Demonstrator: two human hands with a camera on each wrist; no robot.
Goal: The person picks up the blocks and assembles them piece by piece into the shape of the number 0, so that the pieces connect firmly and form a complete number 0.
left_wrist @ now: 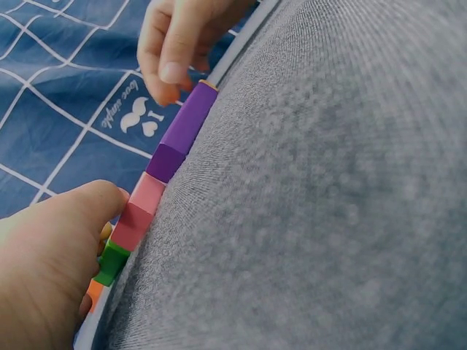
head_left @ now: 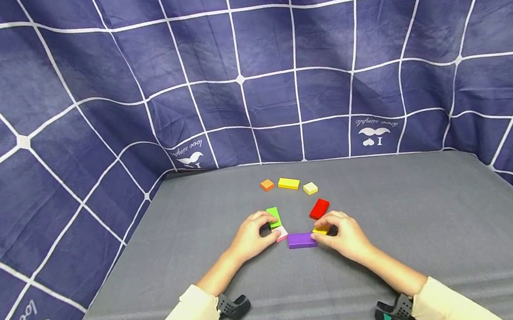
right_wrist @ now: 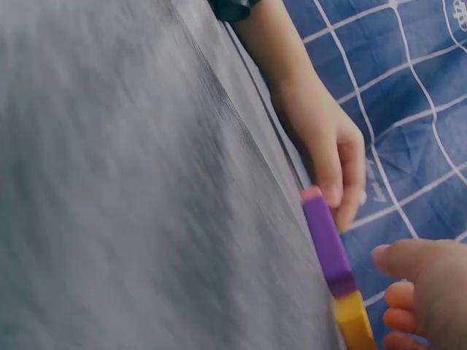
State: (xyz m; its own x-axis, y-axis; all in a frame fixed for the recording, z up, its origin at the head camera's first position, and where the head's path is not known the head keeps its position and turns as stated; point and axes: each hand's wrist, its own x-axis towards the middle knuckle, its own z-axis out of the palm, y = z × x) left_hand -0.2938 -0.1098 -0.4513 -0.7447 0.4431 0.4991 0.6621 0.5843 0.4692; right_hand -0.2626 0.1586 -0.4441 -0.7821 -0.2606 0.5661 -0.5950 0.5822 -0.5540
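My left hand curls round the pink block and the lower end of the green block. Its thumb lies against the pink block; the other fingertips are partly hidden. To the right of the pink block lies a long purple block. My right hand hovers with bent fingers over a yellow-orange block at the purple block's right end. In the right wrist view its thumb stands apart from that block. A red block lies just beyond the right hand.
Farther back on the grey tabletop lie an orange block, a long yellow block and a pale yellow block. With the nearer blocks they form a rough ring. A blue checked cloth hangs behind and at the sides.
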